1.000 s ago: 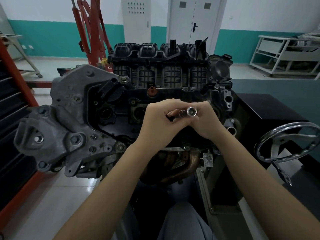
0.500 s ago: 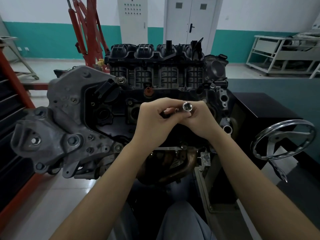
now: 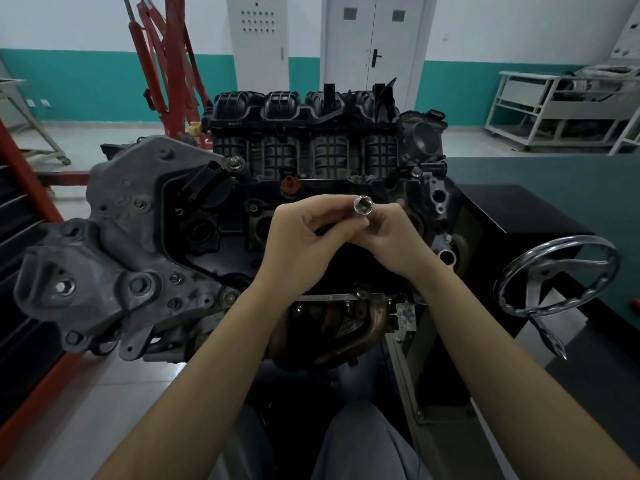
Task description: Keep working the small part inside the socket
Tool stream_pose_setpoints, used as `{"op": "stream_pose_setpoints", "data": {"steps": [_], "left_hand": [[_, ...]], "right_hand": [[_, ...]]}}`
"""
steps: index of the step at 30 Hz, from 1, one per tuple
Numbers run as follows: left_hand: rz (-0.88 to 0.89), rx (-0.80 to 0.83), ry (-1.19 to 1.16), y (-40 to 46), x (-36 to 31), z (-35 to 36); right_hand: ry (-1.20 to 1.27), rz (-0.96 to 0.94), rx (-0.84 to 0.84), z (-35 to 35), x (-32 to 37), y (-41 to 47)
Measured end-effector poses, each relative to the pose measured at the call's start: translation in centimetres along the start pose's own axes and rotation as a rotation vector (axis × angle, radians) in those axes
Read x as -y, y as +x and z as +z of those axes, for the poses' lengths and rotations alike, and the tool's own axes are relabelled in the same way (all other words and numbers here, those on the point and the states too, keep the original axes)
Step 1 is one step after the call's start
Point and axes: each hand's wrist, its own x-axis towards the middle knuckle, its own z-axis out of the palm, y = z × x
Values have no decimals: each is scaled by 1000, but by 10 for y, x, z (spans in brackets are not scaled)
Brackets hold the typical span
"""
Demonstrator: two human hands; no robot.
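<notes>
A shiny metal socket (image 3: 363,205) points its open hex end at me, just above my joined hands. My right hand (image 3: 394,240) pinches the socket between thumb and fingers. My left hand (image 3: 298,247) curls its fingers round the tool's dark shaft behind the socket, which is mostly hidden by the fingers. Both hands hover in front of the black valve cover of a car engine (image 3: 311,174) on a stand.
A grey cast bracket (image 3: 104,258) juts from the engine's left. A chrome handwheel (image 3: 554,275) sits at the right beside a black box (image 3: 512,209). A red engine hoist (image 3: 162,64), a grey cabinet, a door and a white rack (image 3: 561,109) stand behind.
Both hands and the socket have risen slightly toward the valve cover. The grip on the tool looks the same.
</notes>
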Motion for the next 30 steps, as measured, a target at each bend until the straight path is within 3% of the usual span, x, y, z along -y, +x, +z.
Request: {"op": "stream_pose_setpoints", "data": {"steps": [6, 12, 20, 26, 30], "left_hand": [[31, -14, 105, -2, -2, 3], [16, -26, 51, -4, 0, 2], [17, -86, 136, -1, -2, 8], [-6, 39, 13, -2, -1, 2], [4, -45, 86, -4, -1, 8]], "right_hand": [[-9, -13, -79, -1, -4, 1], [11, -10, -9, 1, -2, 1], [-14, -18, -51, -2, -8, 2], [-7, -26, -45, -2, -5, 1], [-6, -16, -78, -5, -8, 2]]}}
